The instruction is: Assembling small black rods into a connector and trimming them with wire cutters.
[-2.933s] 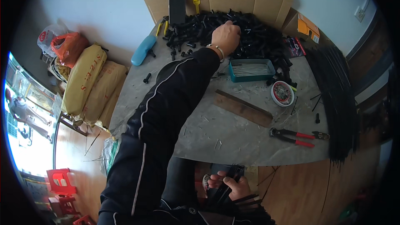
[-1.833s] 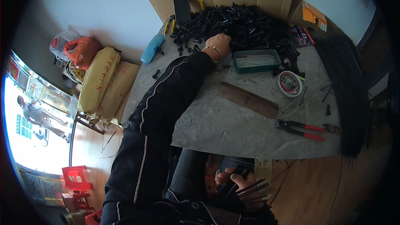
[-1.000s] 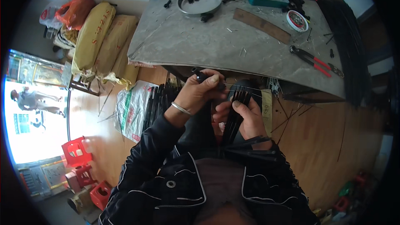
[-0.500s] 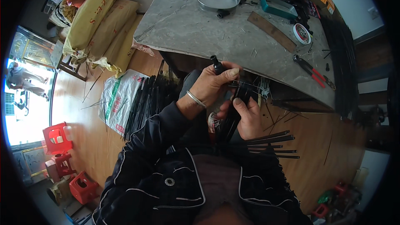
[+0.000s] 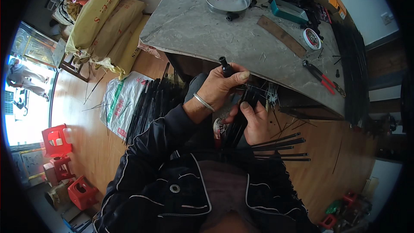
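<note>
My left hand (image 5: 221, 85), with a light bracelet at the wrist, is closed round a black tubular part (image 5: 225, 66). Its open end points up past my fingers, and the thumb lies extended to the right. Just below, my right hand (image 5: 255, 121) grips a bundle of thin black rods (image 5: 236, 130), with the thumb pressed on the front. A thin metal wire (image 5: 254, 89) crosses the top of the bundle between both hands. More black rod ends (image 5: 280, 142) stick out to the right beneath my right forearm. The fingers behind the bundle are partly hidden.
The grey table (image 5: 189, 34) ahead bears a round metal tray (image 5: 228, 3), a flat wooden strip (image 5: 282, 36), a dish of small parts (image 5: 312, 39) and red-handled pliers (image 5: 321, 77). Black rods (image 5: 151, 103) lie on the floor at left, near yellow sacks (image 5: 97, 17) and red stools (image 5: 83, 193).
The whole view has shifted slightly. Both hands keep their grips and stay almost in place; the right thumb and the rods below have moved only a little.
</note>
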`<state>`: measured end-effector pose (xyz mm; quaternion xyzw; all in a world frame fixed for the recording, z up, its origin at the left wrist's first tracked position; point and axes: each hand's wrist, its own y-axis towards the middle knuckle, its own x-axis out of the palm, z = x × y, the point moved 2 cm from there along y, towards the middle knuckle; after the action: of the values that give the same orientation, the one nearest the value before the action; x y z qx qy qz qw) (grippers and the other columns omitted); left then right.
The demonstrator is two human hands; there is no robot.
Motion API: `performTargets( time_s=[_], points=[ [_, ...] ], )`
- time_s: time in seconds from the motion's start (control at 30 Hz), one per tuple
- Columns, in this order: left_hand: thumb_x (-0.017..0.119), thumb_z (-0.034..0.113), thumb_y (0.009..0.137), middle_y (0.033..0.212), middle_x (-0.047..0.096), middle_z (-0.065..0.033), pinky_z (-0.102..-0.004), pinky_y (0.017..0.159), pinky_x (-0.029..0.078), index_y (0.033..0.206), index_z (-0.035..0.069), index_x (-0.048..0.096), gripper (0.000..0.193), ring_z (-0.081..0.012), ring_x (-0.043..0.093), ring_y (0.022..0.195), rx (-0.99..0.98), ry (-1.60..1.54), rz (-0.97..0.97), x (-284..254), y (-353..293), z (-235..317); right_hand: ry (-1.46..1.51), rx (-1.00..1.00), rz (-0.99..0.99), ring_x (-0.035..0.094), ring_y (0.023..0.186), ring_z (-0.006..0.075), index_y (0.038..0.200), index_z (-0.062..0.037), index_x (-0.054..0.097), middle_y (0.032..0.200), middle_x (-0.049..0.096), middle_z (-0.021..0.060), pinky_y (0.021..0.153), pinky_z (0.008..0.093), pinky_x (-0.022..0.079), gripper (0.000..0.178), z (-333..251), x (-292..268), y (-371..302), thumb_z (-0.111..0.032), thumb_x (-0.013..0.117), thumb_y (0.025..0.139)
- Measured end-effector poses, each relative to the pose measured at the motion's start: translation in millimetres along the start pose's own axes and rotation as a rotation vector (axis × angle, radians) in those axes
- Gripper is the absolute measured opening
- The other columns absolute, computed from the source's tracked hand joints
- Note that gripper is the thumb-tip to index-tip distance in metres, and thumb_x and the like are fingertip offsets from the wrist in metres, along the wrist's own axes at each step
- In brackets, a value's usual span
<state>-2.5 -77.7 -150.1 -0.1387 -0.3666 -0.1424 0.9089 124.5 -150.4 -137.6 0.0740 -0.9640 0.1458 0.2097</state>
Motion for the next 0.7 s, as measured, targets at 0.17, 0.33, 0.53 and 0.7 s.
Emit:
performTargets(
  time_s=[0.17, 0.33, 0.53, 0.7],
  points=[
    [0.071, 0.015, 0.085, 0.081, 0.062, -0.0008, -0.0264, 0.074, 0.048, 0.097, 0.004, 0.066, 0.017, -0.0114, 0.059, 0.078, -0.007, 0.063, 0.004, 5.3, -2.7, 9.4, 0.036, -0.043, 0.019, 0.062, 0.067, 0.0158, 0.103, -0.0011, 0.054, 0.078, 0.061, 0.0068, 0.065, 0.0300, 0.055, 0.018, 4.2, 3.4, 0.9, -0.018, 0.054, 0.097],
    [0.071, 0.017, 0.086, 0.084, 0.064, -0.0020, -0.0275, 0.075, 0.048, 0.098, 0.003, 0.067, 0.019, -0.0122, 0.059, 0.080, 0.041, 0.175, 0.019, -1.6, -1.0, 10.4, -0.065, -0.020, 0.115, 0.061, 0.064, 0.0162, 0.108, -0.0034, 0.054, 0.078, 0.061, 0.0065, 0.061, 0.0282, 0.053, 0.019, -1.5, 8.1, -3.3, -0.019, 0.056, 0.096],
    [0.065, 0.020, 0.090, 0.087, 0.066, -0.0044, -0.0285, 0.076, 0.048, 0.102, 0.002, 0.067, 0.022, -0.0142, 0.061, 0.082, -0.073, 0.164, -0.003, 2.9, 6.6, 10.4, 0.009, -0.006, 0.122, 0.062, 0.066, 0.0147, 0.110, -0.0026, 0.055, 0.081, 0.064, 0.0074, 0.062, 0.0271, 0.053, 0.021, -3.7, -0.2, -4.5, -0.017, 0.058, 0.095],
    [0.060, 0.026, 0.094, 0.092, 0.067, -0.0075, -0.0277, 0.072, 0.048, 0.108, -0.001, 0.064, 0.031, -0.0159, 0.062, 0.081, -0.037, 0.259, 0.053, 0.6, 4.2, 12.4, 0.051, -0.062, 0.075, 0.063, 0.067, 0.0140, 0.111, -0.0022, 0.055, 0.082, 0.064, 0.0073, 0.061, 0.0264, 0.054, 0.021, 2.1, -4.2, -4.2, -0.015, 0.057, 0.095]
  ],
)
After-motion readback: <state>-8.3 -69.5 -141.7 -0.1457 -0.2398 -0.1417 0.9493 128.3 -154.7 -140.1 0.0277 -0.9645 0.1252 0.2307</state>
